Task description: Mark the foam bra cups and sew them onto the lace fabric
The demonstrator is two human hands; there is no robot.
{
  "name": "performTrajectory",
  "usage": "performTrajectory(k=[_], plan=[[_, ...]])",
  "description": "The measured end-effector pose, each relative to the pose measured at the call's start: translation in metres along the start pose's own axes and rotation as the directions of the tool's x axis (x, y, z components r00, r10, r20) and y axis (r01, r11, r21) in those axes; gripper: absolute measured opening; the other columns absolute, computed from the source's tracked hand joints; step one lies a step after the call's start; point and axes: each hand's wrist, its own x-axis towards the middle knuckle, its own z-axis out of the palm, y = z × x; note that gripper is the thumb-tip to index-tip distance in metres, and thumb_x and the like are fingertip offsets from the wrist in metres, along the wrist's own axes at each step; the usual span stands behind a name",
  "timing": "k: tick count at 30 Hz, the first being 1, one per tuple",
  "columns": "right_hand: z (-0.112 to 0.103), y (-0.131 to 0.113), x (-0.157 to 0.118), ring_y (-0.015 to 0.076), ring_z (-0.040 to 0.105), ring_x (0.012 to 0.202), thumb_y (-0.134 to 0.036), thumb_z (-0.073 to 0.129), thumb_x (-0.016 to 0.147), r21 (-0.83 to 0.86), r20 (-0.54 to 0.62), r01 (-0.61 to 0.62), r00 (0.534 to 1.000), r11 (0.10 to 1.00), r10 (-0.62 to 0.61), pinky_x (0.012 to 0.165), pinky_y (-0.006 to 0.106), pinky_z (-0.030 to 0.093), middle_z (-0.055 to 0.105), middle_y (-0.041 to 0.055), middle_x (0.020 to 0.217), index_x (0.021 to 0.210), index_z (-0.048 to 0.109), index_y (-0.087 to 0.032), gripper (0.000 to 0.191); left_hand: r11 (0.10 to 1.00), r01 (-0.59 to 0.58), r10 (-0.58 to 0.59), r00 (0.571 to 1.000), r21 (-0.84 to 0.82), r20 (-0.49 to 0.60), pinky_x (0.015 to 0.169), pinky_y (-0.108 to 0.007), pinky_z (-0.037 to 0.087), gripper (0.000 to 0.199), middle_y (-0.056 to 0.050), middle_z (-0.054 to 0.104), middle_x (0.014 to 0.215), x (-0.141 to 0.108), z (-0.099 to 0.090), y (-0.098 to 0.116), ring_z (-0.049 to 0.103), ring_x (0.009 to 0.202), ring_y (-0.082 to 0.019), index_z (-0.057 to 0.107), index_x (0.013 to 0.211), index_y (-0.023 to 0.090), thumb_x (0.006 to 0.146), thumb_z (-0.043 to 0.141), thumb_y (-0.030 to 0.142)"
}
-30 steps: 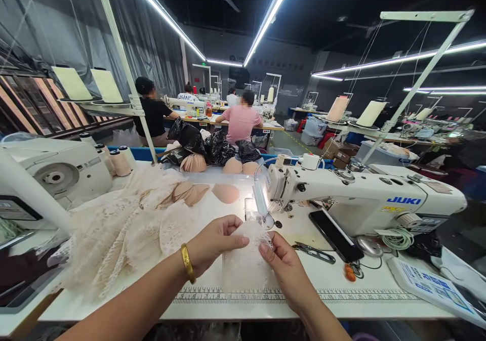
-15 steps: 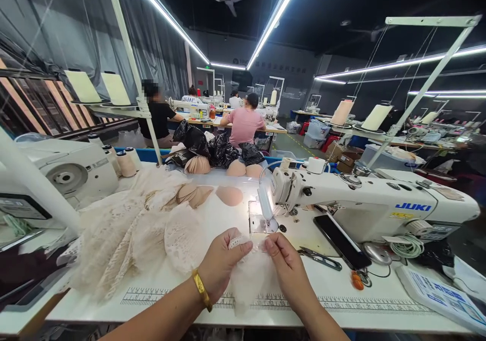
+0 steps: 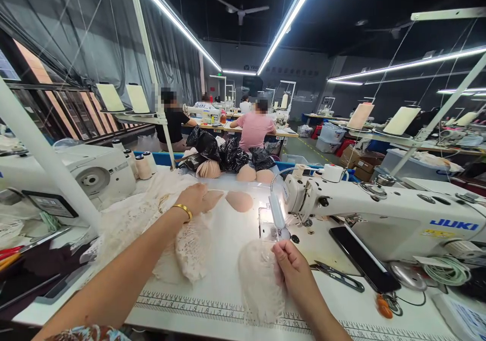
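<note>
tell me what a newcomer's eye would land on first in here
Probably the big white sewing machine on the right of the table, with a slim lamp glowing at its near end. Next, perhaps, the right hand in front of it, pinching pale lacy cloth. Then the gold bracelet on the left wrist, where the left hand is at the beige pads beside heaped lace.

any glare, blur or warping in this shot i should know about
In the head view, the lamp throws harsh glare around the needle plate, and the ceiling lights burn out to white; also in the head view, the lace piece shows little contrast against the white table, two people have pixelated heads, and wide-angle stretch shows toward the edges.
</note>
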Motion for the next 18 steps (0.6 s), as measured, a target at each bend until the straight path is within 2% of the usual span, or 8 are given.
performTrajectory(k=[3,7,9,11,13,14,16,18], plan=[[0.001,-0.001,0.000,0.0181,0.046,0.055,-0.071,0.056,0.096,-0.011,0.004,0.003,1.000,1.000,-0.002,0.057,0.029,0.032,0.052,-0.0052,0.056,0.084,0.055,-0.025,0.047,0.996,0.023,-0.025,1.000,0.085,0.014,0.076,-0.039,0.046,0.028,-0.006,0.064,0.075,0.002,0.002,-0.016,0.063,0.080,-0.026,0.057,0.065,0.023,0.091,0.065,0.030],[0.000,0.000,0.001,0.0193,0.048,0.059,-0.072,0.056,0.096,-0.021,0.010,0.018,1.000,1.000,-0.018,0.059,0.029,0.034,0.054,-0.0038,0.061,0.084,0.056,-0.025,0.048,0.990,0.059,-0.054,0.998,0.131,-0.041,0.085,-0.040,0.051,0.031,-0.003,0.067,0.083,0.004,0.000,-0.019,0.063,0.082,-0.021,0.065,0.083,0.017,0.101,0.060,0.042],[-0.001,0.000,0.001,0.0199,0.048,0.062,-0.073,0.056,0.095,-0.033,0.004,0.012,1.000,0.999,-0.012,0.060,0.029,0.034,0.053,-0.0035,0.063,0.084,0.056,-0.025,0.049,0.990,0.067,-0.053,0.993,0.125,-0.107,0.092,-0.044,0.049,0.031,-0.006,0.068,0.084,0.003,-0.007,-0.011,0.065,0.092,-0.025,0.065,0.080,0.017,0.101,0.057,0.039],[-0.002,-0.001,0.002,0.0198,0.048,0.064,-0.073,0.058,0.094,-0.021,0.004,0.012,1.000,1.000,-0.012,0.062,0.029,0.035,0.052,-0.0036,0.066,0.083,0.055,-0.025,0.049,0.994,0.051,-0.032,0.981,0.094,-0.190,0.103,-0.045,0.045,0.030,-0.010,0.071,0.096,-0.002,-0.017,0.003,0.063,0.113,-0.032,0.067,0.083,0.018,0.101,0.052,0.037],[-0.004,-0.003,0.003,0.0197,0.048,0.065,-0.073,0.061,0.093,0.012,0.011,0.016,1.000,1.000,-0.016,0.063,0.029,0.035,0.053,-0.0036,0.066,0.082,0.055,-0.025,0.050,0.999,0.028,-0.017,0.962,0.034,-0.274,0.110,-0.043,0.040,0.034,-0.013,0.070,0.116,-0.013,-0.024,0.023,0.054,0.129,-0.034,0.069,0.099,0.017,0.103,0.043,0.039],[-0.004,-0.004,0.003,0.0197,0.048,0.066,-0.074,0.061,0.092,0.027,0.015,0.016,1.000,0.999,-0.016,0.063,0.029,0.035,0.054,-0.0034,0.066,0.083,0.056,-0.025,0.050,1.000,0.019,-0.020,0.955,-0.007,-0.297,0.109,-0.042,0.042,0.038,-0.013,0.069,0.122,-0.022,-0.026,0.034,0.055,0.128,-0.033,0.069,0.108,0.016,0.104,0.039,0.040],[-0.005,-0.005,0.004,0.0202,0.050,0.066,-0.076,0.060,0.092,0.046,0.016,0.012,1.000,0.999,-0.013,0.065,0.030,0.037,0.059,-0.0025,0.066,0.087,0.060,-0.024,0.052,0.995,0.000,-0.027,0.963,-0.100,-0.267,0.093,-0.037,0.051,0.039,-0.010,0.072,0.113,-0.043,-0.023,0.057,0.065,0.105,-0.027,0.069,0.113,0.017,0.102,0.043,0.044],[-0.005,-0.006,0.004,0.0210,0.054,0.067,-0.079,0.057,0.091,0.081,0.005,-0.003,1.000,0.997,0.003,0.067,0.031,0.040,0.062,-0.0010,0.067,0.092,0.064,-0.024,0.056,0.979,-0.027,-0.007,0.987,-0.200,-0.163,0.071,-0.031,0.053,0.035,-0.004,0.074,0.091,-0.065,-0.012,0.077,0.067,0.079,-0.021,0.071,0.106,0.020,0.098,0.050,0.047]])
